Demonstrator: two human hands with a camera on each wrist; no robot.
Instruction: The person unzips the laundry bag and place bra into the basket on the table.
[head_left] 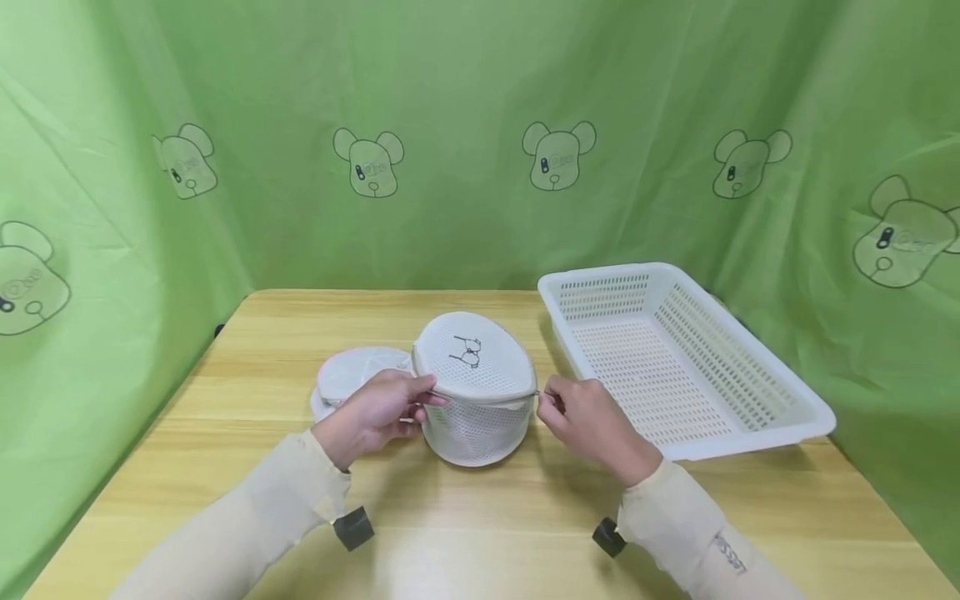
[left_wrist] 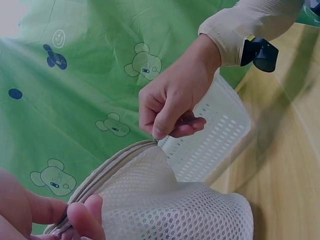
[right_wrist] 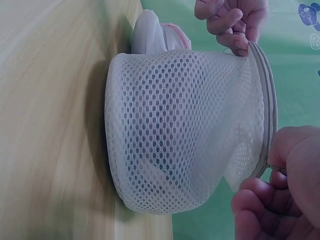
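A round white mesh laundry bag (head_left: 477,433) with a small bra drawing on its lid (head_left: 491,367) stands upright on the table. My left hand (head_left: 378,410) pinches its zippered rim between thumb and fingers at the left side. At the right side of the rim, my right hand (head_left: 588,419) pinches the zipper's end, the pull mostly hidden by the fingertips. The zipper (left_wrist: 112,167) runs along the rim between both hands in the left wrist view. Below the rim, the mesh wall (right_wrist: 160,115) sags inward on the right hand's side.
Behind my left hand lie more white laundry bags (head_left: 360,371), stacked, one with pink edging. A white perforated plastic basket (head_left: 757,362) stands to the right on the wooden table (head_left: 465,533). Green curtain (head_left: 465,75) printed with bear heads hangs behind and at both sides.
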